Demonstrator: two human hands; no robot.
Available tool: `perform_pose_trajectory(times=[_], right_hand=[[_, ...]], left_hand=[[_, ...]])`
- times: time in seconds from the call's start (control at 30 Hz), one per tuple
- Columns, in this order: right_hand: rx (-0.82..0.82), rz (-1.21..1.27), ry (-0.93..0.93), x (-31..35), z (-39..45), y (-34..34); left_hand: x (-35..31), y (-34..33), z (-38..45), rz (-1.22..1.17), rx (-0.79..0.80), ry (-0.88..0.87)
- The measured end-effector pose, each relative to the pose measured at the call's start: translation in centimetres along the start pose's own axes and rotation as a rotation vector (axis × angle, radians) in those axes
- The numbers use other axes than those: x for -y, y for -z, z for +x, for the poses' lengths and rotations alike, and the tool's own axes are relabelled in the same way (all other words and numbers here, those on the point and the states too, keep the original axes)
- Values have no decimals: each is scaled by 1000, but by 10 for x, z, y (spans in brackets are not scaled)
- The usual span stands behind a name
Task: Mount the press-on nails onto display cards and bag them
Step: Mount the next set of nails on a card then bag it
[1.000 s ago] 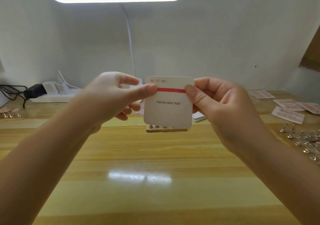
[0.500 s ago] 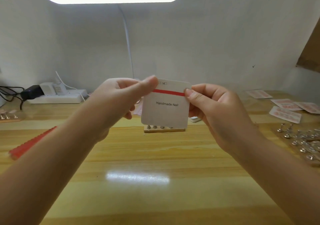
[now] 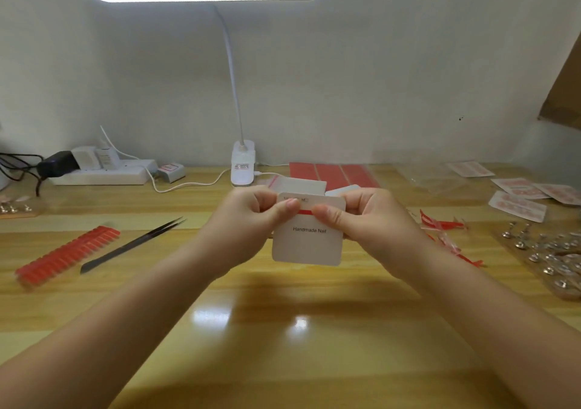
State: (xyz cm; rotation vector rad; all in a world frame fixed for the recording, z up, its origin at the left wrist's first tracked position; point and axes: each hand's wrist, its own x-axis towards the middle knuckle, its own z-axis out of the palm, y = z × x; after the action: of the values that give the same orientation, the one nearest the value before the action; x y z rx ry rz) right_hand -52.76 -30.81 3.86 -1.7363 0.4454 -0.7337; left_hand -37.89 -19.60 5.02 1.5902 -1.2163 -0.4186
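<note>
While white square paper display card (image 3: 307, 242) is held upright above yellow wooden table (image 3: 283, 345), left hand (image 3: 251, 220) and right hand (image 3: 371, 220) pinch it, thumbs on red adhesive strip (image 3: 305, 212), likely pressing it flat. Row of red press-on nails (image 3: 63, 253) at 9 o'clock, within reach.

The card (image 3: 306, 245) was white with a red stripe and black lettering. An orange-red row of nails (image 3: 64, 254) lay beside black tweezers (image 3: 132, 245) on the yellow wooden table (image 3: 283, 345).
</note>
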Motion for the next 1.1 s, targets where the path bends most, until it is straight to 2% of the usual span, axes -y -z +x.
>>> perform_pose_trajectory(times=[0.2,0.33,0.47,0.57,0.7,0.83,0.93,1.0,1.1], right_hand=[[183,84,-31,7,3,13],[132,88,-65,0,2,13],[77,217,-64,-9,1,4],[39,254,-66,-22,-3,-5],[1,344,-140,-38,-4,-9],[28,472,-191,-43,-6,-13],[-28,475,-198,-44,-6,-14],[-77,432,-198,-45,-6,-16],[-156,282,-172,-47,-8,-22]], left_hand=[[6,14,8,10,86,37],[10,4,4,-117,49,31],[17,-8,-2,-194,-53,33],[24,-13,-3,-128,-93,27],[34,-17,-4,33,-41,46],[40,-20,-8,-41,-98,78],[43,-20,-10,-121,-112,96],[48,-22,-9,-42,-145,110],[52,-24,-8,266,-317,61]])
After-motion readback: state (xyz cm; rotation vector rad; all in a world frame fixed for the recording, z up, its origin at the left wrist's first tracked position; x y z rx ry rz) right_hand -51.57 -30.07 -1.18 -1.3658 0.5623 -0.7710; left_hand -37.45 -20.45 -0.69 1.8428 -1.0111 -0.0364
